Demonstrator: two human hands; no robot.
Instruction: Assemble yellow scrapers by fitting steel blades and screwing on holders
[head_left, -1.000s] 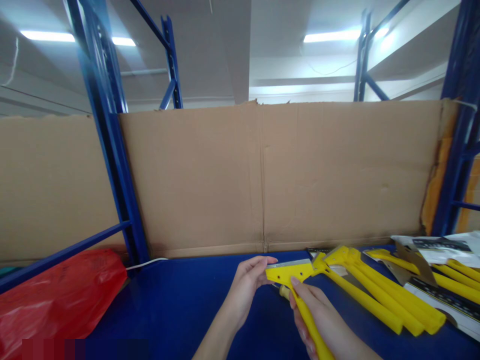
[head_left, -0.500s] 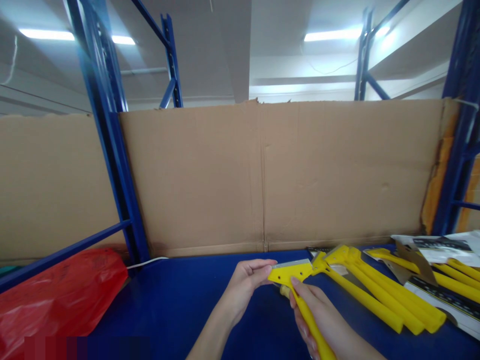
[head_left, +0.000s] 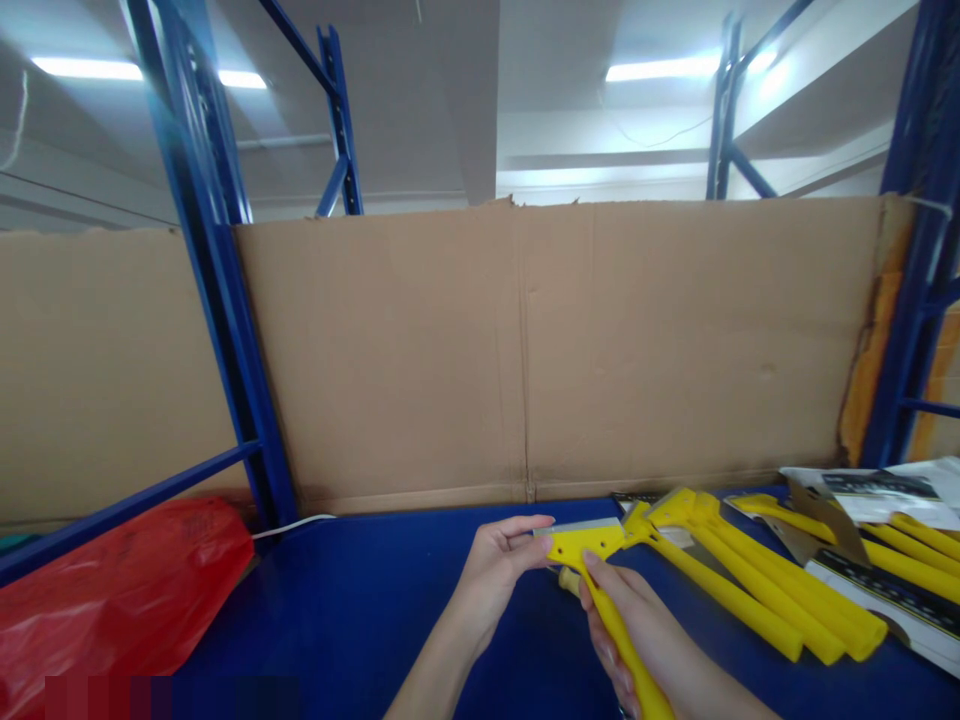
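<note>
Both hands are on a yellow scraper, its wide head up and a metal blade strip along the top edge. My left hand pinches the left end of the head and blade between thumb and fingers. Wrapped round the handle is my right hand, its thumb lying just below the head. A pale yellow rounded handle end pokes out by the right fingers; the rest of that item is mostly hidden. Just right of the hands, several more yellow scrapers lie side by side on the blue surface.
A red plastic bag lies at the left, near a blue rack post. Cardboard stands upright along the back. At the right are black-and-white packages and further yellow scrapers. A white cord lies at the back left.
My left thumb and fingers have shifted slightly right, further onto the end of the scraper head. The right hand keeps its hold on the handle.
</note>
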